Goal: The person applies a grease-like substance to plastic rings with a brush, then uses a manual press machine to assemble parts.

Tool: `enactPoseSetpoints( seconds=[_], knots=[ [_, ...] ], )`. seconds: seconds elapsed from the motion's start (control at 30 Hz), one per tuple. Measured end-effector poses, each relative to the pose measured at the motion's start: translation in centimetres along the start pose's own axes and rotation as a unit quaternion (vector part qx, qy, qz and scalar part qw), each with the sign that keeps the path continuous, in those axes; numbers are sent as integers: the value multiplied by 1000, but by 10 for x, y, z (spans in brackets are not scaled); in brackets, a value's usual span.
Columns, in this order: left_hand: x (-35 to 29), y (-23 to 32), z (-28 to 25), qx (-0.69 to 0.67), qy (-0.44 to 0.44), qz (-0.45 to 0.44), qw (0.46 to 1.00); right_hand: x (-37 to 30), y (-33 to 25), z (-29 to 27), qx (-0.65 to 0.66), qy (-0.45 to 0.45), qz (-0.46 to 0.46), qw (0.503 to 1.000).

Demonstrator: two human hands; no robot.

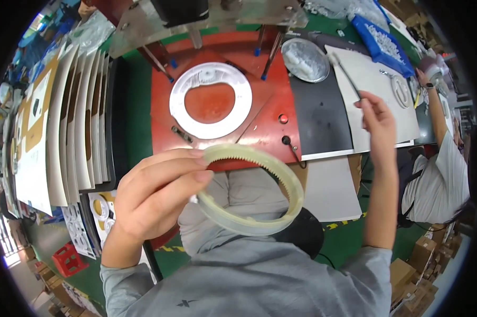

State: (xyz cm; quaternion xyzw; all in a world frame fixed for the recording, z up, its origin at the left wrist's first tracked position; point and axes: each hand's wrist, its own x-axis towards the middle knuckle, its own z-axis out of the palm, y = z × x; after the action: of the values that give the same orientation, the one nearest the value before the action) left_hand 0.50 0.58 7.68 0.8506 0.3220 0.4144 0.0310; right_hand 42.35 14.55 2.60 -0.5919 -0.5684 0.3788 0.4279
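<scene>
My left hand [162, 190] pinches a cream, slightly see-through ring gear [249, 227] with teeth along its inner side. The ring is tilted and held above my lap. Off to the right, my right hand [375, 119] is closed round the thin dark handle of a brush [348, 75]. The brush's pale tip points away from me, beside the rim of a round metal bowl [325, 73] with white grease-like stuff [301, 61] in it. A white ring-shaped part [212, 130] lies on the red plate [270, 119] of a machine in front of me.
A clear plate on posts [238, 21] overhangs the red plate's far side. Cardboard sheets [64, 127] stand upright at the left. At the right are a blue bin of small white parts [383, 45], white rings [400, 91] on card, and another person's arm [437, 116].
</scene>
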Motion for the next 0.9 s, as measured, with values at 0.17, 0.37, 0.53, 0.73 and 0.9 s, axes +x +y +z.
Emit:
enactPoseSetpoints(
  seconds=[0.17,0.37,0.53,0.73,0.9],
  knots=[
    [0,5,-4,-34,1,-114,993,17,60,42,-168,103,-135,971],
    [-12,5,-12,-40,47,-247,967,4,46,43,-258,122,-223,932],
    [-23,-1,-7,-138,96,-414,895,-31,-32,85,-147,100,-314,933],
    [-7,-20,42,-269,203,-456,824,-77,-97,156,-95,-123,-494,856],
    [-3,-21,52,-225,257,-461,819,-79,-113,192,-154,-163,-439,870]
  ],
)
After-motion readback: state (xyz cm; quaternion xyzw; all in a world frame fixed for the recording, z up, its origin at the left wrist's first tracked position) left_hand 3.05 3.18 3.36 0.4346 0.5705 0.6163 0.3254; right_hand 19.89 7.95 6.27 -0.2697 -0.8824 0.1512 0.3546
